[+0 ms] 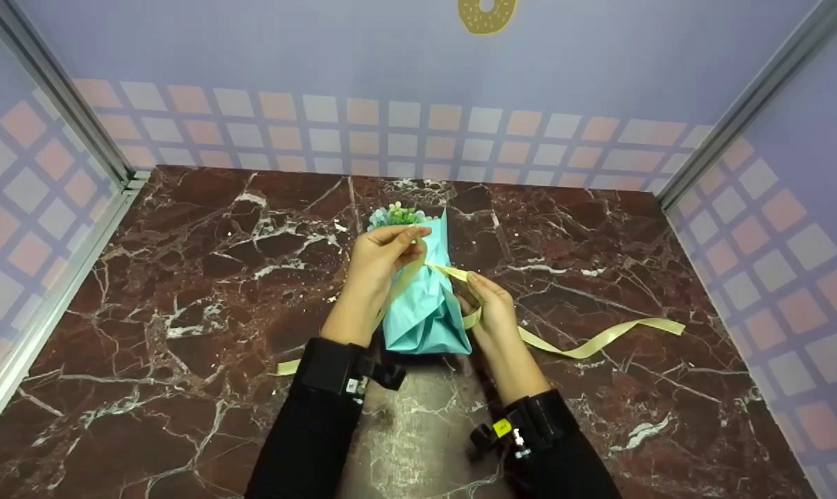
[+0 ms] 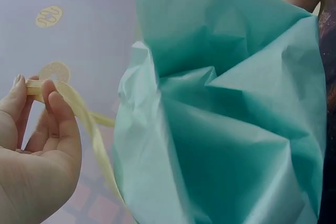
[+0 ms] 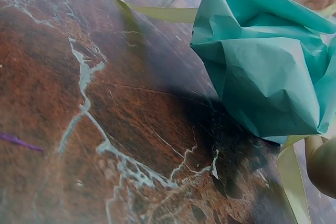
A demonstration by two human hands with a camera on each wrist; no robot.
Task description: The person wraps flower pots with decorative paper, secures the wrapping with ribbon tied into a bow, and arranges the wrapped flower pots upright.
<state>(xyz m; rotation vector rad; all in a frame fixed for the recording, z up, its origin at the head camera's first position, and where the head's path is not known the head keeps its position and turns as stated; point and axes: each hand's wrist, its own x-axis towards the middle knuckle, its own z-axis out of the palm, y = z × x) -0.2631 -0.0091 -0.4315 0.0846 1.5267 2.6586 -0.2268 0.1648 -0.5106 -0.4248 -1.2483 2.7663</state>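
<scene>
A bouquet wrapped in turquoise paper (image 1: pixel 418 322) lies on the marble-patterned table, its small green and pale blue flowers (image 1: pixel 399 216) showing at the far end. Pale yellow ribbon (image 1: pixel 453 272) goes round the wrapping at its gathered middle. My left hand (image 1: pixel 380 256) pinches one length of ribbon between thumb and fingers above the bouquet; the left wrist view shows this ribbon (image 2: pixel 79 103) looping down toward the paper. On the bouquet's right side, my right hand (image 1: pixel 487 305) holds the other length, pulled out from the middle. In the right wrist view that hand (image 3: pixel 321 163) is mostly hidden behind the paper.
One ribbon tail (image 1: pixel 598 341) trails across the table to the right; another ribbon end (image 1: pixel 288 367) lies at the left by the sleeve. Patterned walls (image 1: pixel 418 132) enclose the table (image 1: pixel 203 291) at the back and both sides. A thin purple strip (image 3: pixel 21 141) appears in the right wrist view.
</scene>
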